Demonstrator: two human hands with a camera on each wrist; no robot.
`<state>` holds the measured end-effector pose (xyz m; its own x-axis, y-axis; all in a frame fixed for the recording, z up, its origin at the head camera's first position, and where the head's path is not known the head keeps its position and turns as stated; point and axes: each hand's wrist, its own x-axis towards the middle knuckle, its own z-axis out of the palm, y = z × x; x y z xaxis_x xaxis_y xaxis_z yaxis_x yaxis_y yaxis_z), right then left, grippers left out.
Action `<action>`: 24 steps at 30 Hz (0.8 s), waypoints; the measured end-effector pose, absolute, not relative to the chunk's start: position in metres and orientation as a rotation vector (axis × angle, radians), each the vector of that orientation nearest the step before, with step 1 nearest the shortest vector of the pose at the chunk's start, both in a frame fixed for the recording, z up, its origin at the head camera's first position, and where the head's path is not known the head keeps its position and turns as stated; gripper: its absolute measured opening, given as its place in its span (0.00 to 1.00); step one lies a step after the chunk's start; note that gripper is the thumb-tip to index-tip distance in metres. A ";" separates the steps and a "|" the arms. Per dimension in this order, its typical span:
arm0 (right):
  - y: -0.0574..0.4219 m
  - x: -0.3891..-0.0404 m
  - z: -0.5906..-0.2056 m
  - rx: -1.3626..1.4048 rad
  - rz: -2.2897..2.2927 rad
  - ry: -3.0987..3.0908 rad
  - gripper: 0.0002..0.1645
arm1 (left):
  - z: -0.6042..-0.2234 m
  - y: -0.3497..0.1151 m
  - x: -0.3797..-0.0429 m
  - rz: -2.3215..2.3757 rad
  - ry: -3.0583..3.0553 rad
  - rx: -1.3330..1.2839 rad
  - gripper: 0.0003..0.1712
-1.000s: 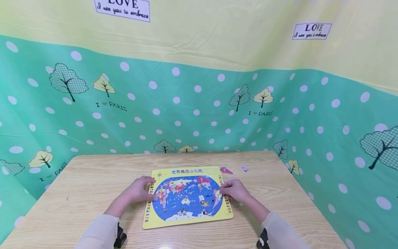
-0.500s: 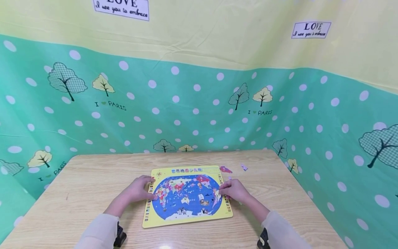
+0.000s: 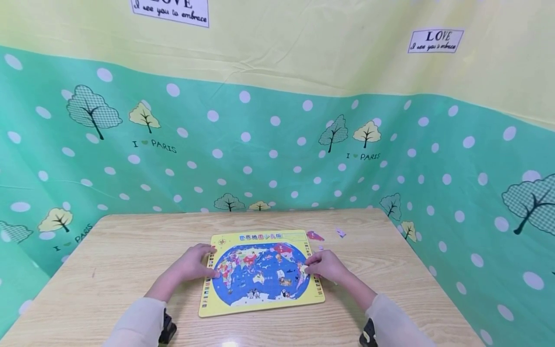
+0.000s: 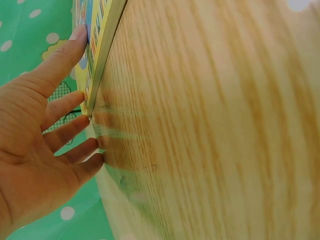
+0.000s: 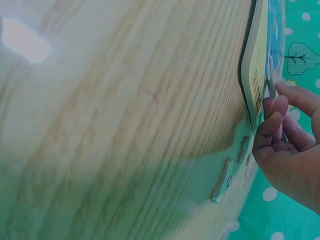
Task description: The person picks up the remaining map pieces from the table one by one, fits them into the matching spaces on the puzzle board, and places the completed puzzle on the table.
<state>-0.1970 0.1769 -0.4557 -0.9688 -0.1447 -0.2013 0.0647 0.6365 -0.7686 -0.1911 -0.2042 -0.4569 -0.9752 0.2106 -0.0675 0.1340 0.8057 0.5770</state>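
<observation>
Head view: the right grip [image 3: 328, 266] hides a stretch of the right margin of the map board [image 3: 266, 270] and part of a pink piece [image 3: 318, 276] beside it; the left grip [image 3: 192, 264] covers part of the opposite margin. The flags [image 3: 319, 287] just below the right grip are too small to identify. Right wrist view: the thin piece [image 5: 271, 85] at the right grip's fingertips shows edge-on, its print unreadable; loose pieces [image 5: 221, 181] near the same grip are blurred. Both wrist views crop the board above the grip.

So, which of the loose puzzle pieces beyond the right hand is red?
The irregular red piece beside the far right corner of the yellow-bordered world-map board; the smaller pieces there look lilac.
</observation>
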 end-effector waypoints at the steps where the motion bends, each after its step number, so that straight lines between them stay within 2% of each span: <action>1: 0.177 -0.197 -0.456 -0.062 -1.238 2.614 0.09 | -0.457 -0.204 -0.191 0.898 2.863 0.276 0.49; 24: 0.176 -0.189 -0.451 -0.112 -1.175 2.676 0.15 | -0.457 -0.205 -0.192 0.913 2.857 0.280 0.48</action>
<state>-0.1892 0.1756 -0.4511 -0.9737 -0.1556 -0.1662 0.0171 0.6781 -0.7348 -0.1918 -0.2048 -0.4572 -0.9746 0.2142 -0.0659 0.1363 0.7998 0.5845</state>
